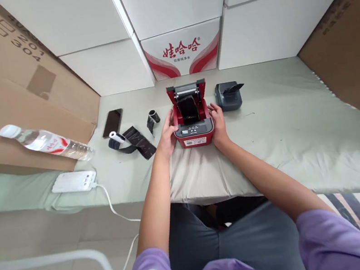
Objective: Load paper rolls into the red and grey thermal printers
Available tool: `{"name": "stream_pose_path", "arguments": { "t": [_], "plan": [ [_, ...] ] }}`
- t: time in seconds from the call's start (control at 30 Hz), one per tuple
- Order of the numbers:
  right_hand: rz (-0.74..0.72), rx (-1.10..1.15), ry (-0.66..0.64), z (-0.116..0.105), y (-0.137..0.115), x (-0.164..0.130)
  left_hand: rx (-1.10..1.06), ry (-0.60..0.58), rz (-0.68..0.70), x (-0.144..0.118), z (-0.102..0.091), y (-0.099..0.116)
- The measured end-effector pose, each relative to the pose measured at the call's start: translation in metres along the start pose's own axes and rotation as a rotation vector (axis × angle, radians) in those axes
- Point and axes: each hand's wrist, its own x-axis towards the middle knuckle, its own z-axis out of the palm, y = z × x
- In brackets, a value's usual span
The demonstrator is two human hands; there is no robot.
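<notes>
A small red label printer stands on the cloth-covered table with its lid open and a black roll inside. My left hand grips its left side. My right hand grips its right side. To the left lie a white-cored roll with a black strip unwound from it and a small black roll.
A grey printer stands right of the red one. A phone, a water bottle and a white power bank with a cable lie at the left. Cardboard and white boxes wall the table's back and sides.
</notes>
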Motion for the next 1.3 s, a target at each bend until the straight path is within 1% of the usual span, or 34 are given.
{"name": "stream_pose_path", "arguments": {
  "t": [0.13,0.27,0.33,0.4,0.5,0.57,0.63,0.67,0.73,0.8,0.83,0.9,1.03,1.13,1.2,1.27,1.3],
  "plan": [
    [0.002,-0.018,0.007,0.000,-0.002,0.000,0.042,-0.032,0.038,0.000,0.000,-0.001],
    [0.009,-0.035,0.000,-0.002,-0.001,0.002,0.100,-0.039,0.086,0.005,-0.006,-0.008],
    [0.008,-0.038,0.005,-0.002,-0.001,0.003,0.163,-0.035,0.140,0.008,-0.011,-0.011],
    [0.006,-0.040,0.015,-0.001,-0.002,0.003,0.281,0.000,0.240,0.011,-0.014,-0.011],
    [0.008,-0.045,0.027,0.001,-0.006,0.002,0.543,0.079,0.392,0.015,-0.014,0.004],
    [0.010,-0.053,0.035,0.002,-0.009,0.002,0.718,0.053,0.424,0.018,-0.010,0.022],
    [0.010,-0.064,0.038,0.002,-0.010,0.002,0.842,-0.057,0.394,0.025,-0.004,0.041],
    [0.010,-0.069,0.035,0.002,-0.010,0.002,0.884,-0.128,0.353,0.030,-0.001,0.050],
    [0.014,-0.075,0.031,0.001,-0.009,0.002,0.954,-0.249,0.231,0.043,0.006,0.065],
    [0.022,-0.078,0.033,0.000,-0.009,0.003,1.033,-0.326,0.109,0.056,0.014,0.075],
    [0.026,-0.079,0.035,0.000,-0.009,0.003,1.077,-0.351,0.069,0.062,0.019,0.078],
    [0.033,-0.084,0.037,0.000,-0.009,0.003,1.150,-0.380,0.044,0.070,0.027,0.081],
    [0.039,-0.079,0.045,0.000,-0.012,0.004,1.223,-0.418,0.087,0.071,0.041,0.084],
    [0.027,-0.079,0.051,0.001,-0.013,0.005,1.320,-0.461,0.128,0.068,0.046,0.083],
    [0.019,-0.087,0.054,0.001,-0.013,0.005,1.378,-0.456,0.137,0.068,0.048,0.082],
    [0.017,-0.094,0.052,0.002,-0.014,0.005,1.378,-0.459,0.106,0.070,0.050,0.081],
    [0.016,-0.094,0.053,0.002,-0.014,0.005,1.377,-0.480,0.081,0.071,0.051,0.081]
  ]
}}
